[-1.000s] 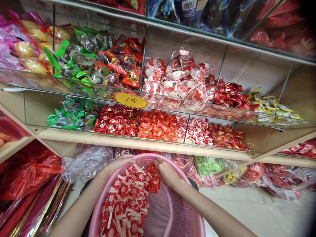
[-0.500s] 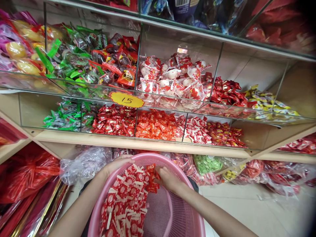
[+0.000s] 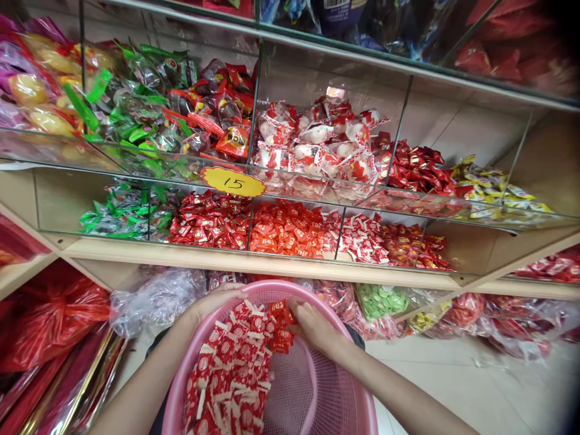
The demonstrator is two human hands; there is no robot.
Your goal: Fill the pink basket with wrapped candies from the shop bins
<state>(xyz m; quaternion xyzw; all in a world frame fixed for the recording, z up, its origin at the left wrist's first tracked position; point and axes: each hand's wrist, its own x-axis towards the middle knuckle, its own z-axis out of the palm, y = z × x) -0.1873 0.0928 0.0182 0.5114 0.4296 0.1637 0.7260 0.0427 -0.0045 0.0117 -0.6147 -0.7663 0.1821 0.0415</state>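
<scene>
A pink plastic mesh basket (image 3: 367,393) is tilted in front of me below the shelves. My left hand (image 3: 222,300) grips its far left rim, with the fingers partly hidden behind it. On the left side inside lies a heap of red-and-white wrapped candies (image 3: 235,362). Several orange-red wrapped candies (image 3: 281,338) form a small pile beside that heap, near the far wall. Inside the basket, my right hand (image 3: 315,325) has its fingers curled around the edge of this orange-red pile, thumb and fingers closed on candies there; the fingertips are partly hidden.
Glass-fronted shelves hold wrapped candies in compartments, including a bin of orange-red candies (image 3: 290,229). A yellow price tag (image 3: 232,181) reads 15. A wooden shelf edge (image 3: 272,263) runs just beyond the basket. Bags of green candy (image 3: 380,301) and a red plastic bag (image 3: 58,326) sit lower down.
My right hand has shifted slightly to the right and up at the orange-red candies, and its fingers have moved a little. My left hand and the basket have stayed put.
</scene>
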